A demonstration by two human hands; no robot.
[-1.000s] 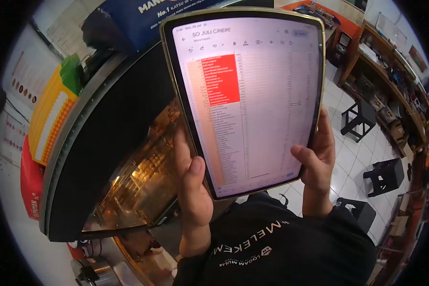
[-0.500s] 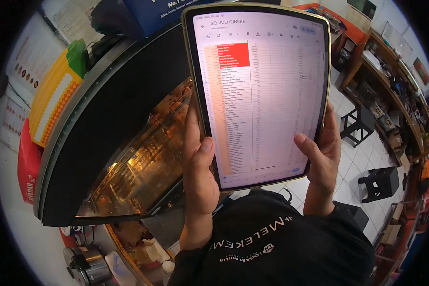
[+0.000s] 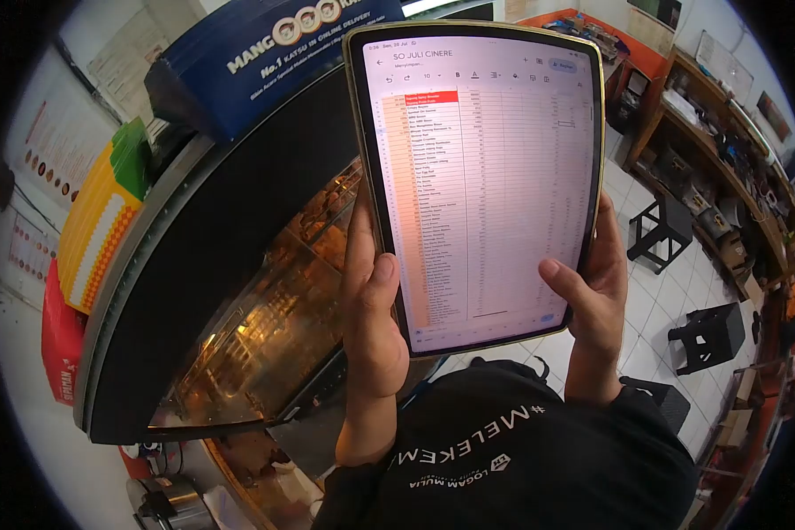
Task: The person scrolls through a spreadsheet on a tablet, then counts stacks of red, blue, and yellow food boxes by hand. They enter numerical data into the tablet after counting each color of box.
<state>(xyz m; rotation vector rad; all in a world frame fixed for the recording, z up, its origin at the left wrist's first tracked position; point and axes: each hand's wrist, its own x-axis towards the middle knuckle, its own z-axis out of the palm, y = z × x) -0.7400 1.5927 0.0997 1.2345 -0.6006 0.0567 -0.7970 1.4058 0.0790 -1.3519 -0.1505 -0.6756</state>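
A tablet [image 3: 495, 203] in a pale-edged case is held upright before me, its lit screen showing a spreadsheet titled "SO JULI CINERE" with a few red rows near the top. My left hand [image 3: 375, 327] grips the left edge, thumb along the front rim and fingers behind. On the right edge, my right hand [image 3: 596, 291] holds on with its fingers at the back, while its thumb lies over the lower right of the screen. The fingers behind the tablet are mostly hidden.
To the left stands a black display case [image 3: 212, 265] with a warm-lit glass front. A blue box [image 3: 274, 62] and a yellow box [image 3: 102, 221] sit along its top. Black stools [image 3: 707, 338] stand on the tiled floor at right, near wooden shelves [image 3: 689, 168]. A metal pot [image 3: 172, 503] is at lower left.
The spreadsheet has scrolled upward, leaving fewer red rows visible. My view has tilted slightly, so more of the blue box shows. Both hands keep their hold on the tablet.
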